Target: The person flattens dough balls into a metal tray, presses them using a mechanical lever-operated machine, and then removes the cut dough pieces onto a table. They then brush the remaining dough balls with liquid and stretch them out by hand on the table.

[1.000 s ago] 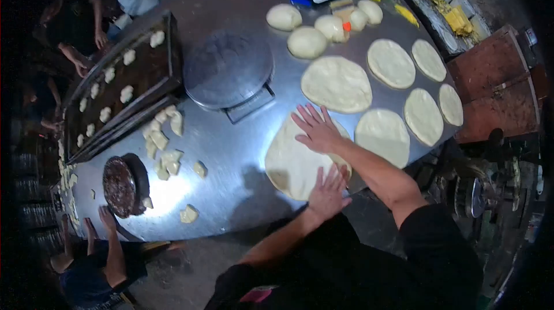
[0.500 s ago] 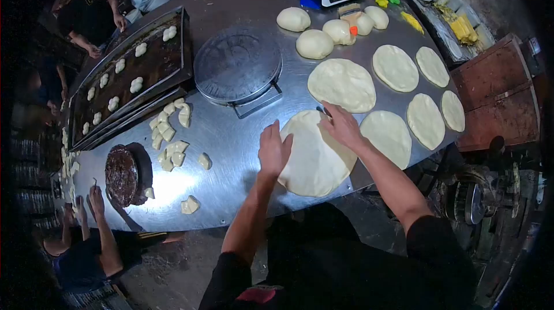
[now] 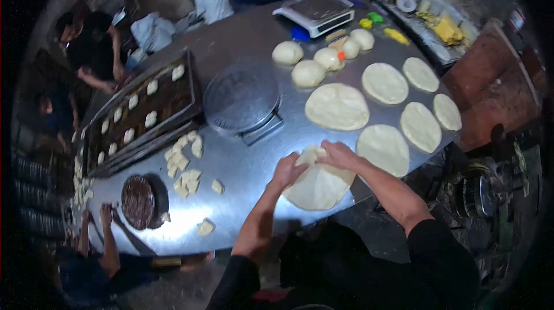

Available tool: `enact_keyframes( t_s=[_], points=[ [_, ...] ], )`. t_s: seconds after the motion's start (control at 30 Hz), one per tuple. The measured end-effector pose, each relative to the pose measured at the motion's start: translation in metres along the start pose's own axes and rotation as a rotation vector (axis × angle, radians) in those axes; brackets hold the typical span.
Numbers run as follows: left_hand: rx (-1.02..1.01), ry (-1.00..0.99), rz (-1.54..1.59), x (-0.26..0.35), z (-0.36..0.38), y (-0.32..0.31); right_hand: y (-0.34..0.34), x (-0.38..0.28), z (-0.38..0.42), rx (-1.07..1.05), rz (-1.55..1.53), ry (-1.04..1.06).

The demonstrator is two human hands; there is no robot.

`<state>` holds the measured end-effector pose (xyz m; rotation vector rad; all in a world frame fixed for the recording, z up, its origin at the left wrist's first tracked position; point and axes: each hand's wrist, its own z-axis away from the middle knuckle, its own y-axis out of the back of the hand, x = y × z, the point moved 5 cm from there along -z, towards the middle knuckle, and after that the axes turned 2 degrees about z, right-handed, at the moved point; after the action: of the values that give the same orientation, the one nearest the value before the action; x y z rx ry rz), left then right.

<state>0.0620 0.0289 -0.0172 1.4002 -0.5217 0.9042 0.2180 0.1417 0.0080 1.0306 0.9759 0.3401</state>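
Note:
A flattened round of pale dough lies on the metal table near its front edge. My left hand holds the upper left rim of this round, its fingers curled onto the dough. On the upper right rim, my right hand grips the dough in the same way. The dough between the two hands is bunched and folded a little. Another flat round lies just right of my right hand, and a larger one lies beyond both hands.
Dough balls sit below a scale. A round metal plate, cut dough pieces, a dark-filled bowl and a tray of shaped dough are at left. Co-workers stand along the left side.
Both hands have closed on the dough's far rim, which is now drawn in and bunched. The camera view has shifted, so the table appears lower at the left.

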Motion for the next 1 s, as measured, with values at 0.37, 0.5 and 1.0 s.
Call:
enact_keyframes(
  t_s=[0.37, 0.5, 1.0],
  points=[
    [-0.270, -0.141, 0.390, 0.176, -0.014, 0.050, 0.149, 0.033, 0.149, 0.445, -0.513, -0.194],
    [-0.302, -0.346, 0.281, 0.245, -0.127, 0.030, 0.239, 0.090, 0.135, 0.435, -0.420, -0.282],
    [-0.253, -0.445, -0.747, 0.302, -0.423, -0.132, 0.320, 0.417, -0.048, 0.594, 0.144, -0.328]
  ],
)
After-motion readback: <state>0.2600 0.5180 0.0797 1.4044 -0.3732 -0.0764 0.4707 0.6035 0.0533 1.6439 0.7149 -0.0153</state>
